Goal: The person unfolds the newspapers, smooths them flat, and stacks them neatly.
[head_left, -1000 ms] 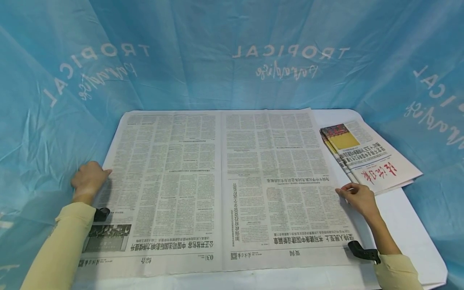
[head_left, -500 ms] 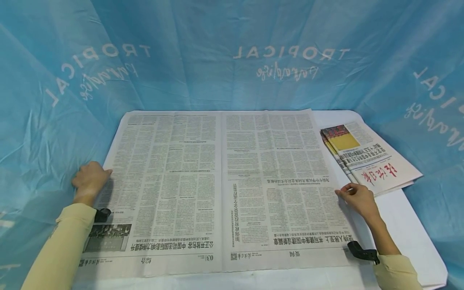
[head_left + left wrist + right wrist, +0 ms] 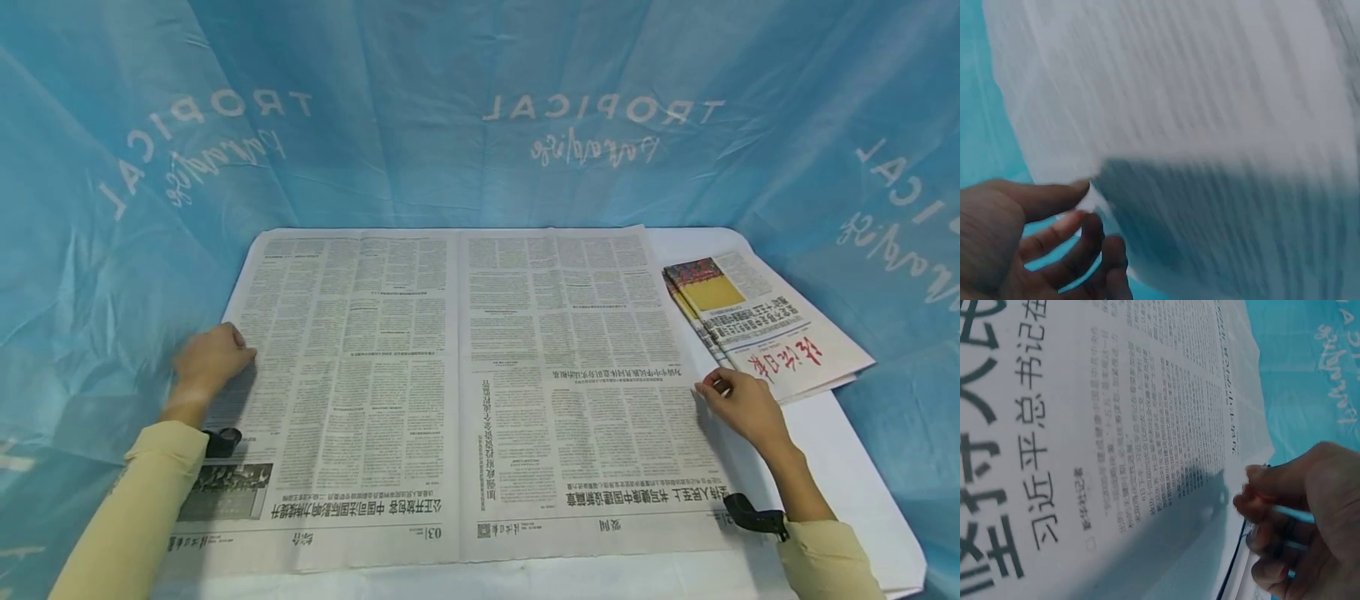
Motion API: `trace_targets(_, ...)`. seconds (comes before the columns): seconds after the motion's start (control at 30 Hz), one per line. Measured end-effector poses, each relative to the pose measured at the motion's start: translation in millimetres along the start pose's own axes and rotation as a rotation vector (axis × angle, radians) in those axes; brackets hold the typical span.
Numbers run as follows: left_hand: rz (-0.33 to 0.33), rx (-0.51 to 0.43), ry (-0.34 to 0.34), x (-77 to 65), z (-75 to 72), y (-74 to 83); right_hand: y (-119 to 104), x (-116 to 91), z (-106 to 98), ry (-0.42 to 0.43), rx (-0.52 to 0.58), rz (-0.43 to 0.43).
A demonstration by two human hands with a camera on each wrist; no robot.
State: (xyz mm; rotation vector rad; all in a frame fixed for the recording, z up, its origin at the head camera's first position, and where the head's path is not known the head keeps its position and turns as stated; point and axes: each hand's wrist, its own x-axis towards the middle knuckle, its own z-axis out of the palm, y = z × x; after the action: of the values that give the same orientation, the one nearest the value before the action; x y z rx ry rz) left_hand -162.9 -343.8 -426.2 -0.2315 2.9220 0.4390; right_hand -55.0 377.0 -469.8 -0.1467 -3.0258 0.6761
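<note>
A large newspaper (image 3: 360, 400) lies spread out flat, its centre fold running away from me. Over its left margin is my left hand (image 3: 212, 362), fingers loosely curled. In the left wrist view a gap shows between its thumb (image 3: 1060, 197) and index finger, with the thumb tip overlapping the paper's edge. My right hand (image 3: 744, 406) hovers by the right edge, fingertips right at the margin. The right wrist view shows its fingers (image 3: 1266, 534) bent loosely, thumb and index tips close together without visible paper between them, and a hand shadow on the print.
Folded newspapers (image 3: 780, 333) with red lettering are stacked at the right of the white table (image 3: 862, 475). A blue curtain (image 3: 480, 117) surrounds the table at the back and sides. Dark wrist devices sit at both cuffs.
My left hand has moved right, inward over the newspaper's left margin. My right hand has risen slightly at the right edge. The newspaper stays spread in place.
</note>
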Motion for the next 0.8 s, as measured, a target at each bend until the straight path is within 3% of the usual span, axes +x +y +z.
trace_targets(0.13, 0.083, -0.073, -0.065, -0.5, 4.4, 25.4, -1, 4, 1, 0.013, 0.009, -0.027)
trace_targets(0.33, 0.234, -0.18, -0.082, 0.9, 27.4, 69.0, -2, 8, -1, 0.051, 0.021, -0.027)
trace_targets(0.6, 0.357, -0.253, -0.126, -3.5, 53.9, 124.9, -7, 13, -2, 0.086, -0.006, -0.029)
trace_targets(0.8, 0.444, -0.303, -0.202, -10.4, 66.5, 158.8, -2, 12, -14, 0.09, -0.036, -0.011)
